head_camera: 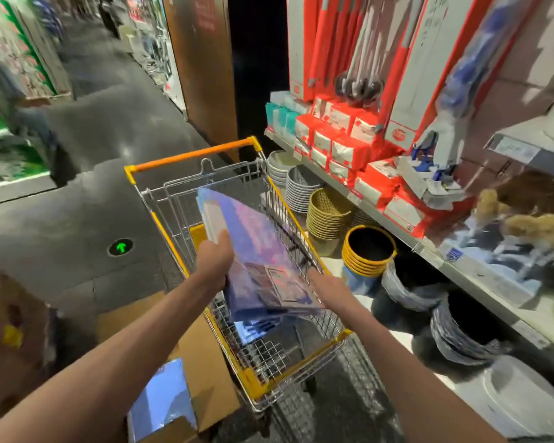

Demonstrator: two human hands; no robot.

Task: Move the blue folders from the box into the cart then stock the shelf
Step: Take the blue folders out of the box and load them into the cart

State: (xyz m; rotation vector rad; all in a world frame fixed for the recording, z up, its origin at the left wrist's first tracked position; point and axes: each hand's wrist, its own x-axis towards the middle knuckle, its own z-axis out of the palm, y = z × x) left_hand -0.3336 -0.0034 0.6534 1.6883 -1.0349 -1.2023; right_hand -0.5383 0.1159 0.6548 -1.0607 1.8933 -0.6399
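Note:
A stack of blue folders [253, 251] in shiny plastic wrap hangs tilted over the wire basket of a yellow shopping cart [160, 219]. My left hand [213, 260] grips the stack's left edge. My right hand [328, 287] holds its lower right corner by a white label. More blue folders [247, 330] lie lower inside the cart. Beside the cart on the floor stands an opened cardboard box [202, 362], and another blue folder [160, 394] shows in it. The shelf [461, 270] runs along the right.
The shelf carries red and white packs [343, 145], boxed mops and dusters. Under it stand stacked baskets [328, 215], yellow buckets [368, 251] and wrapped bins [461, 330]. The dark aisle floor [109, 139] stretches ahead on the left. Another box [10, 330] sits at far left.

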